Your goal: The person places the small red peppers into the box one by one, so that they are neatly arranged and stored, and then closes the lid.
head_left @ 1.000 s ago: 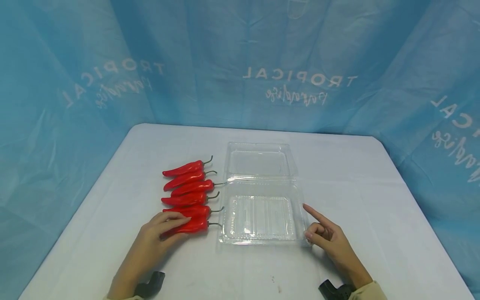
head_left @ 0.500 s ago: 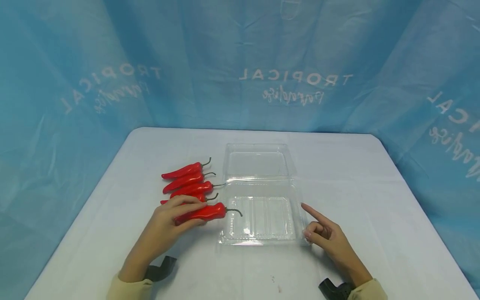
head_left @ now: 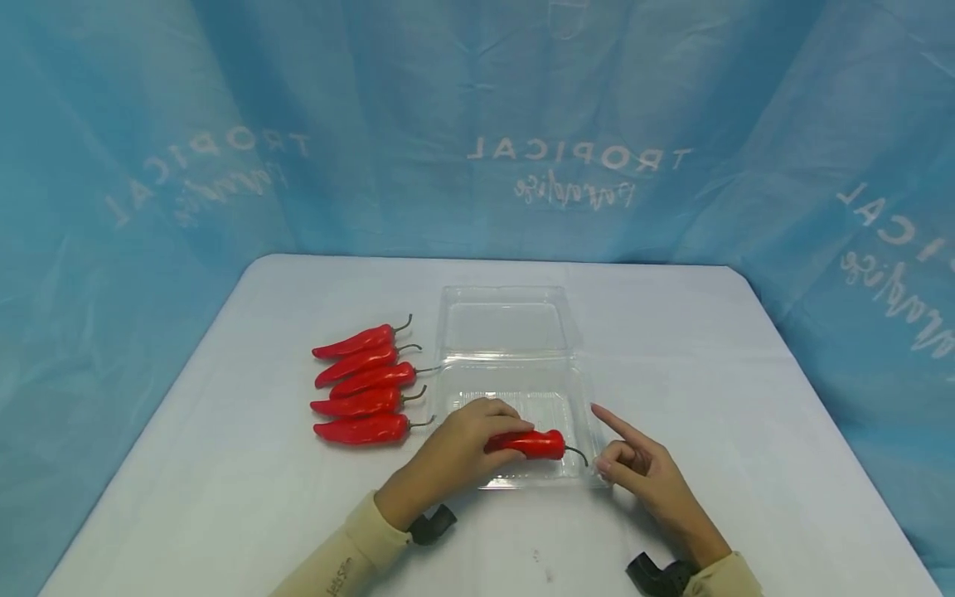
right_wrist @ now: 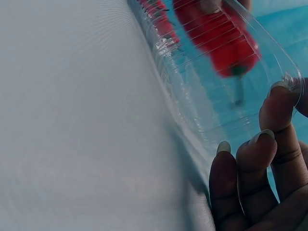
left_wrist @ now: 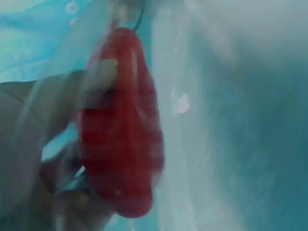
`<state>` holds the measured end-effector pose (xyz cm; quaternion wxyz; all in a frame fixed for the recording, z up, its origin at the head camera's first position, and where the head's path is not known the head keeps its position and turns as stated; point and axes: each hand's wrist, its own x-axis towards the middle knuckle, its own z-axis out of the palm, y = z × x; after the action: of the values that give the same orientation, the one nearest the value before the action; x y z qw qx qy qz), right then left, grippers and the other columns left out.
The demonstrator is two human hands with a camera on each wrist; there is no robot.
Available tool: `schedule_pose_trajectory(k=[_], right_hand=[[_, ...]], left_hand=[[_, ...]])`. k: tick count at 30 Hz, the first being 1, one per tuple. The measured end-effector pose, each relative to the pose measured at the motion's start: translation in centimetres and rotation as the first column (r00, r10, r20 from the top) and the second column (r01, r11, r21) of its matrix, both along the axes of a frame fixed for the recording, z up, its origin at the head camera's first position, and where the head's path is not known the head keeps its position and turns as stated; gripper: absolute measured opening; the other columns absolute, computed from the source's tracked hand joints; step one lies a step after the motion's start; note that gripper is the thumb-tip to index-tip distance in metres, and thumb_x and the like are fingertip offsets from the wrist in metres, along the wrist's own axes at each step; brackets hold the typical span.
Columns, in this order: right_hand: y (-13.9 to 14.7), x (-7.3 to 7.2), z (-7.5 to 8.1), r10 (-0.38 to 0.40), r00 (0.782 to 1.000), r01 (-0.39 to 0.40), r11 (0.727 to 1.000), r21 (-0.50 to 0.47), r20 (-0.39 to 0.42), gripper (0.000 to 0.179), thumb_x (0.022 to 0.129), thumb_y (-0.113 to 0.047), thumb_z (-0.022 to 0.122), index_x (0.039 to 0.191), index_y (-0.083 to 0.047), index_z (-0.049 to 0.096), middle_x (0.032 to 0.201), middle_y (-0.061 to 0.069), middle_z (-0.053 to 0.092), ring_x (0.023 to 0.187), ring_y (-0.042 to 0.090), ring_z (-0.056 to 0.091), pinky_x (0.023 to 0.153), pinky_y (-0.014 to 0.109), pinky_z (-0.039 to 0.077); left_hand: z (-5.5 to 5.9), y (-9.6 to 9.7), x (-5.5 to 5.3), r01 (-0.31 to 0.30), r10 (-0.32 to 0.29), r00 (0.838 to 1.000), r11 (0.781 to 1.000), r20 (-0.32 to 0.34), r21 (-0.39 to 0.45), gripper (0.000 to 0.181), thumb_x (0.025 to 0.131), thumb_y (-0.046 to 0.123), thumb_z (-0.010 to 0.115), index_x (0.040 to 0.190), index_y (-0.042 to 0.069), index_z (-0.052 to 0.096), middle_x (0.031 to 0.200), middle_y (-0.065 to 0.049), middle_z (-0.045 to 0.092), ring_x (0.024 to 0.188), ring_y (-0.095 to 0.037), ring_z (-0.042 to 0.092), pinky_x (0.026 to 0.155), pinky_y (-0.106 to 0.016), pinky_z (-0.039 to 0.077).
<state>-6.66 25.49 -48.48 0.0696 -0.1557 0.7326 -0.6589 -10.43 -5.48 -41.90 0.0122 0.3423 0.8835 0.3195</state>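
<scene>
My left hand point(head_left: 473, 439) holds a red chili pepper point(head_left: 545, 444) between thumb and fingers, over the near half of a clear plastic clamshell container point(head_left: 451, 390). Its green stem points right, toward the container's right side. In the left wrist view the pepper point(left_wrist: 127, 125) looks blurred, with the fingers along its left side. My right hand point(head_left: 642, 468) pinches the container's rim at the near right corner, index finger stretched along the side. Up close in the right wrist view, fingertips point(right_wrist: 279, 103) meet the clear rim, and the held pepper point(right_wrist: 236, 53) shows through the plastic wall.
Several red chili peppers point(head_left: 366, 404) lie in a row left of the container, stems to the right. The container's lid point(head_left: 503, 323) is folded back toward the far side. A white cloth covers the table point(head_left: 671, 332); a blue printed curtain point(head_left: 418, 83) surrounds it.
My left hand has lifted the nearest chili pepper from the row and carried it right, over the container. My right hand has stayed at the container's corner.
</scene>
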Motion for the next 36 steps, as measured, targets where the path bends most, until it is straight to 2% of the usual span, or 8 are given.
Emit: schedule_pose_trajectory(k=[10, 13, 17, 22, 26, 30, 33, 36], right_hand=[[-0.1, -0.1, 0.0, 0.028, 0.999, -0.029, 0.999, -0.021, -0.033, 0.068, 0.097, 0.004, 0.063, 0.158, -0.006, 0.035, 0.081, 0.001, 0.065, 0.071, 0.011, 0.056, 0.061, 0.033, 0.049], [-0.3, 0.0, 0.1, 0.017, 0.999, -0.017, 1.0, -0.013, -0.029, 0.067, 0.097, 0.003, 0.064, 0.158, -0.005, 0.036, 0.081, 0.003, 0.066, 0.071, 0.01, 0.056, 0.061, 0.034, 0.049], [-0.5, 0.1, 0.0, 0.006, 1.0, -0.006, 1.0, -0.013, -0.022, 0.068, 0.097, 0.004, 0.064, 0.158, -0.005, 0.036, 0.081, 0.006, 0.066, 0.071, 0.011, 0.057, 0.061, 0.034, 0.05], [-0.6, 0.1, -0.4, -0.005, 1.0, 0.005, 1.0, -0.007, 0.005, 0.069, 0.097, 0.001, 0.066, 0.158, -0.008, 0.036, 0.082, 0.004, 0.067, 0.072, 0.01, 0.059, 0.062, 0.033, 0.052], [-0.6, 0.0, -0.4, -0.018, 1.0, 0.018, 1.0, 0.007, 0.018, 0.069, 0.097, 0.0, 0.067, 0.158, -0.01, 0.037, 0.082, 0.007, 0.067, 0.072, 0.012, 0.059, 0.062, 0.032, 0.053], [-0.4, 0.0, -0.2, -0.024, 0.999, 0.024, 1.0, 0.014, 0.024, 0.07, 0.096, 0.0, 0.067, 0.158, -0.011, 0.037, 0.082, 0.009, 0.067, 0.073, 0.012, 0.06, 0.063, 0.031, 0.053], [-0.3, 0.0, -0.1, -0.023, 0.999, 0.023, 1.0, 0.013, 0.024, 0.069, 0.097, 0.001, 0.066, 0.158, -0.01, 0.037, 0.082, 0.008, 0.067, 0.073, 0.011, 0.06, 0.063, 0.031, 0.053], [-0.2, 0.0, -0.2, -0.029, 0.999, 0.028, 1.0, 0.012, 0.02, 0.068, 0.097, 0.001, 0.066, 0.158, -0.01, 0.038, 0.082, 0.007, 0.067, 0.074, 0.011, 0.061, 0.063, 0.03, 0.053]], left_hand=[[-0.6, 0.5, -0.2, -0.007, 0.024, 0.983, 0.996, 0.181, -0.091, 0.043, 0.085, 0.028, 0.085, 0.123, 0.014, 0.073, 0.105, 0.005, 0.071, 0.092, -0.01, 0.062, 0.082, -0.023, 0.056], [-0.4, 0.0, -0.3, 0.007, 0.006, 0.988, 0.996, 0.152, -0.09, 0.044, 0.087, 0.029, 0.083, 0.126, 0.013, 0.072, 0.112, 0.002, 0.071, 0.101, -0.013, 0.064, 0.089, -0.029, 0.056], [0.9, -1.5, -0.3, -0.055, 0.061, 0.993, 0.997, 0.106, -0.062, 0.046, 0.089, 0.034, 0.08, 0.132, 0.019, 0.069, 0.128, 0.002, 0.068, 0.12, -0.017, 0.06, 0.101, -0.04, 0.054], [1.6, -6.6, -0.8, -0.163, 0.164, 0.986, 0.98, 0.001, 0.117, 0.047, 0.085, 0.032, 0.085, 0.129, 0.024, 0.07, 0.128, 0.009, 0.067, 0.121, -0.014, 0.06, 0.093, -0.042, 0.058], [0.3, -12.6, -0.8, -0.267, 0.272, 0.962, 0.942, 0.001, 0.202, 0.047, 0.082, 0.027, 0.088, 0.126, 0.025, 0.071, 0.124, 0.012, 0.067, 0.118, -0.012, 0.06, 0.088, -0.044, 0.06], [-1.3, -17.8, -0.2, -0.423, 0.416, 0.906, 0.892, 0.077, 0.157, 0.046, 0.082, 0.026, 0.089, 0.125, 0.027, 0.071, 0.123, 0.009, 0.067, 0.116, -0.015, 0.061, 0.089, -0.048, 0.059], [-2.3, -20.2, 0.4, -0.492, 0.478, 0.868, 0.865, 0.136, 0.096, 0.048, 0.083, 0.034, 0.087, 0.126, 0.024, 0.07, 0.125, 0.004, 0.068, 0.116, -0.02, 0.062, 0.09, -0.053, 0.058], [-3.0, -21.3, 0.7, -0.5, 0.484, 0.856, 0.864, 0.182, 0.057, 0.051, 0.082, 0.04, 0.087, 0.128, 0.024, 0.07, 0.127, 0.002, 0.067, 0.117, -0.023, 0.062, 0.091, -0.054, 0.057]])
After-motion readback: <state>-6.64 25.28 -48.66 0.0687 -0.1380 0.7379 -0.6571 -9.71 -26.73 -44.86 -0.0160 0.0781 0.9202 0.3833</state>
